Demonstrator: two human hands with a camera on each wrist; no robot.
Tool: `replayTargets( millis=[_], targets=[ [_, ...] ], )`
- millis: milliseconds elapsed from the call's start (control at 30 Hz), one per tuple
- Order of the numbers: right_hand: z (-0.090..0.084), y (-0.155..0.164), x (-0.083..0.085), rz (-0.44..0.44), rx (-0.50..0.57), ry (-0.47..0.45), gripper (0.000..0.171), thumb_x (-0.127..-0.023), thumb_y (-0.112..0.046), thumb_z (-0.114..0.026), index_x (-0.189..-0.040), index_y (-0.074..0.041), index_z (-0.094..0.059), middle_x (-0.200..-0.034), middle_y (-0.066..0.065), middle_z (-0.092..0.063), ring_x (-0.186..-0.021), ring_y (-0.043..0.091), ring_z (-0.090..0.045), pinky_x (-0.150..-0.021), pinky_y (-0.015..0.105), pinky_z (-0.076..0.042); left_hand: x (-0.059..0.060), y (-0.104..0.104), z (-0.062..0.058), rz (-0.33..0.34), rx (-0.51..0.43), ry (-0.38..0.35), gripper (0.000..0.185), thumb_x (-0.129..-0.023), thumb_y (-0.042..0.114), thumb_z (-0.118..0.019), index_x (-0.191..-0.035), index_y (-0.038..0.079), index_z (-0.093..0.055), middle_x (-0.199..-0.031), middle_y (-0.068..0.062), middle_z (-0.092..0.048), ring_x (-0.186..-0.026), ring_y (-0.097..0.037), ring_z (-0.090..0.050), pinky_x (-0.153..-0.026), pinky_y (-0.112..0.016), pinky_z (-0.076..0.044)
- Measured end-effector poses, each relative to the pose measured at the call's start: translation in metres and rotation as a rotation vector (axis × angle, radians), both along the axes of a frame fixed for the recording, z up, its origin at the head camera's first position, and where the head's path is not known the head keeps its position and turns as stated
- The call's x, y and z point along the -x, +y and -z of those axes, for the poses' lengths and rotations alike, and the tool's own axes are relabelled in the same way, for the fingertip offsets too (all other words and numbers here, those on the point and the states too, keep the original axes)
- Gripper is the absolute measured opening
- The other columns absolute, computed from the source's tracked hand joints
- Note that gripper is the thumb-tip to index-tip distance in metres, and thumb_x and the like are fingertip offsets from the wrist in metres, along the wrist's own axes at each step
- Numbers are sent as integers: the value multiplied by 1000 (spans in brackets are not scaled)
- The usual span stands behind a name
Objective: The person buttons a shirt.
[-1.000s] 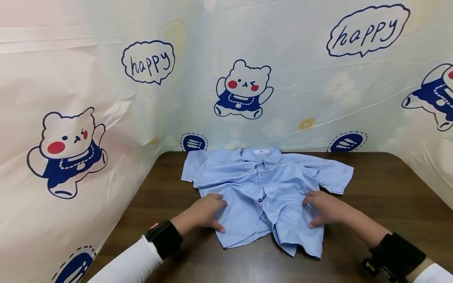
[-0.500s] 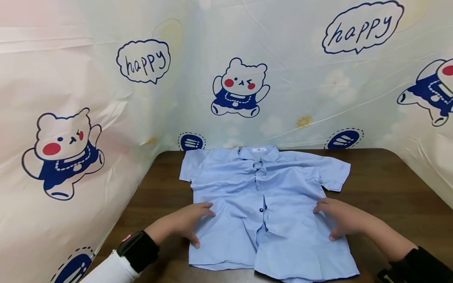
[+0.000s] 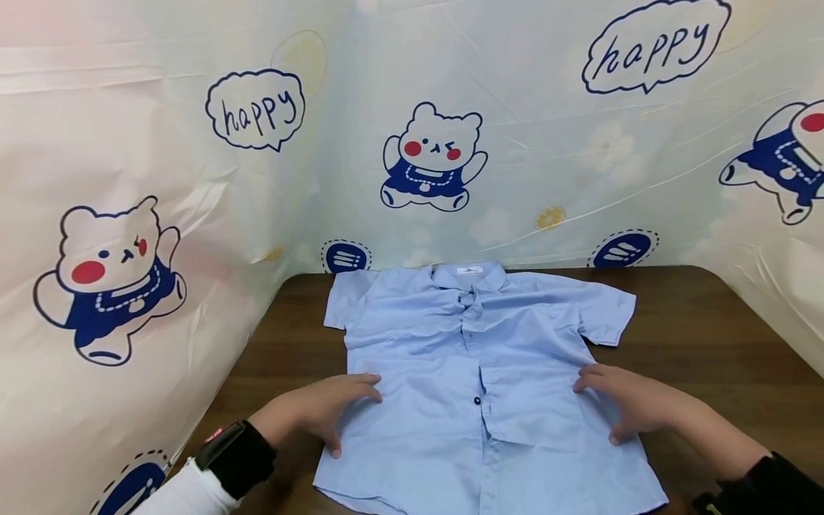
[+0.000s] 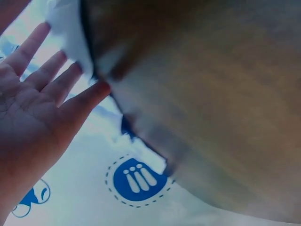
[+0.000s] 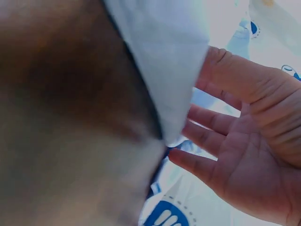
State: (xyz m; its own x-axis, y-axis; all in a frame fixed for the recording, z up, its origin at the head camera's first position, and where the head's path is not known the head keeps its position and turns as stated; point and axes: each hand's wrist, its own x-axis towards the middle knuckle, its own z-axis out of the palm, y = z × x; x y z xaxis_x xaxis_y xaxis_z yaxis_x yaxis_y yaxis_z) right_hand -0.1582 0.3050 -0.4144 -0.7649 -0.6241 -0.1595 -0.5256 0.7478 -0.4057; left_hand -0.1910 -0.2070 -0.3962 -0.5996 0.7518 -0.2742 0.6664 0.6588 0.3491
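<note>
A light blue short-sleeved button-up shirt lies front up, its collar toward the back and its hem toward the person. A dark button shows on the placket, which gapes slightly below the chest. My left hand rests at the shirt's left side, fingers spread over the fabric's edge. At the opposite side seam, my right hand touches the cloth with parted fingers. Both wrist views show extended fingers beside the shirt: the left hand with palm visible, the right hand close against the fabric.
The shirt lies on a dark brown wooden table that reaches back to a printed curtain with cartoon bears. The curtain also hangs along both sides. A black band circles the left wrist over a white sleeve.
The bunched lower half of the shirt has spread flat and its hem has come toward the person. Both hands have moved outward, apart from each other, along its sides.
</note>
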Motion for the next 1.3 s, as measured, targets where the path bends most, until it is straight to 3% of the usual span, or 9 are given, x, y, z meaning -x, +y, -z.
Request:
replayTargets(
  millis=[200,367,433,533,700,867,1033,1200,1300],
  targets=[
    [-19,-16,21,-68,67,235,30,-77,-17,-82,-102,-6,-68,-102,3,-65,-95,26,-61,-82,45,-51,23,24,-7,-32,-141,183,27,-84,13,-77,-108,2,-69,-112,-12,-67,-108,-28,-61,-93,-42,-49],
    [-16,-42,44,-87,115,422,14,-83,3,-72,-94,-5,-72,-96,5,-67,-92,28,-64,-80,46,-53,44,52,4,-57,-171,317,24,-94,8,-64,-114,-4,-68,-110,-13,-69,-107,-29,-63,-92,-42,-49],
    [-8,-50,50,-68,78,431,13,-83,2,-73,-93,-6,-73,-100,10,-67,-95,32,-64,-81,47,-53,48,58,10,-45,-109,319,29,-93,14,-68,-116,-2,-68,-114,-15,-67,-111,-30,-61,-96,-42,-47],
    [1,-56,56,-10,-4,382,17,-82,-10,-78,-97,-7,-72,-111,19,-63,-103,39,-60,-86,52,-50,50,62,14,-64,-30,222,45,-85,24,-78,-121,1,-66,-128,-20,-59,-123,-34,-52,-103,-44,-41],
    [5,-52,59,64,-52,242,57,-73,-30,-87,-115,1,-64,-127,30,-54,-119,49,-50,-96,59,-41,49,58,15,-149,1,16,76,-70,32,-90,-134,7,-57,-150,-24,-35,-141,-41,-28,-111,-49,-29],
    [5,-48,56,72,-65,157,76,-68,-41,-88,-122,4,-61,-130,30,-53,-123,50,-46,-99,60,-38,46,54,16,-163,9,-56,86,-60,33,-95,-131,12,-53,-156,-22,-23,-144,-43,-12,-113,-52,-24],
    [1,-49,55,57,-81,136,76,-71,-46,-85,-123,4,-60,-130,29,-53,-123,49,-46,-100,60,-38,50,51,15,-144,-23,-45,62,-68,41,-89,-115,14,-59,-154,-28,-25,-142,-48,-15,-112,-54,-25],
    [-4,-54,62,34,-20,258,39,-84,-29,-77,-107,1,-69,-108,15,-63,-105,38,-58,-91,53,-47,65,54,17,-188,-127,83,22,-95,31,-64,-96,10,-70,-117,-17,-65,-115,-34,-58,-96,-46,-45],
    [-3,-56,68,10,11,341,25,-82,-14,-78,-100,1,-70,-99,12,-62,-98,35,-59,-87,51,-48,75,55,19,-248,-111,168,20,-93,22,-68,-101,4,-72,-103,-8,-69,-103,-27,-62,-91,-41,-48]
  ],
)
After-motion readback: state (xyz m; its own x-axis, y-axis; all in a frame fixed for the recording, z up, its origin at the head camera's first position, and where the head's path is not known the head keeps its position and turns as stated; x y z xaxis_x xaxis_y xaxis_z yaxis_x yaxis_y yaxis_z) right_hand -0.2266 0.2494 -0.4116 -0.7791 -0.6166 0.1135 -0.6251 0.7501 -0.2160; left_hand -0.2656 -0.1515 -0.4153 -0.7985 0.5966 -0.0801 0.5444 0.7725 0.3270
